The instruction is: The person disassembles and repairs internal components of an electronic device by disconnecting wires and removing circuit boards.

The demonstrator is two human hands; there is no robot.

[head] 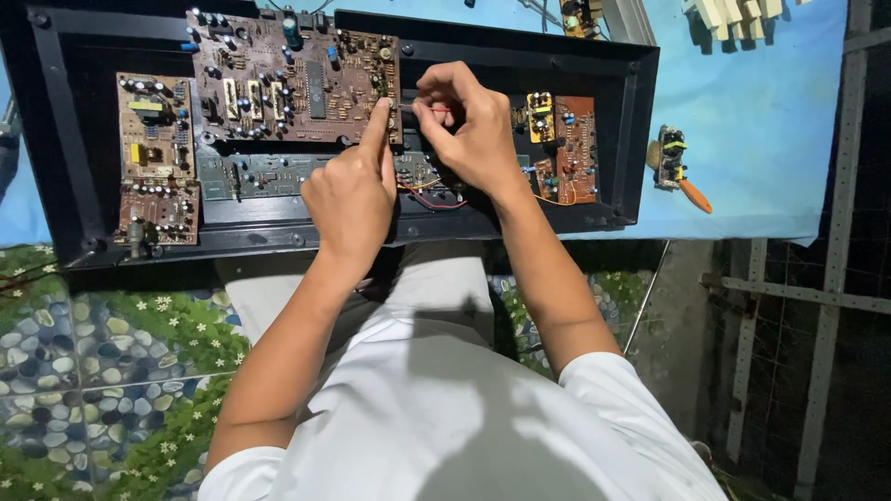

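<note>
A bench with a light blue cover (770, 111) carries a big, flat black plastic case (56, 139) that lies open. The floor below has a pattern of pebbles and small white flowers (102, 362).

Inside the case sit several boards full of tiny parts. The largest is a wide brown circuit board (292, 79) at the top middle. It sits a bit crooked, with its right end resting over the case. A tan circuit board (153, 130) lies on the left side, and a smaller orange-brown circuit board (566, 144) lies on the right. They all look bare and out in the open, and no lid is on the case.

The person's left hand (353, 190) is mostly curled up, with one finger stretched out. That fingertip presses on the right edge of the wide brown board. The right hand (469, 121) is just beside it, with its fingers pinched closed on a thin red wire (436, 109). That wire sits right at the board's right edge, between the two hands. I cannot tell if its end is joined to the board.

A small loose part with an orange tip (677, 167) lies apart on the blue cover, to the right of the case.
</note>
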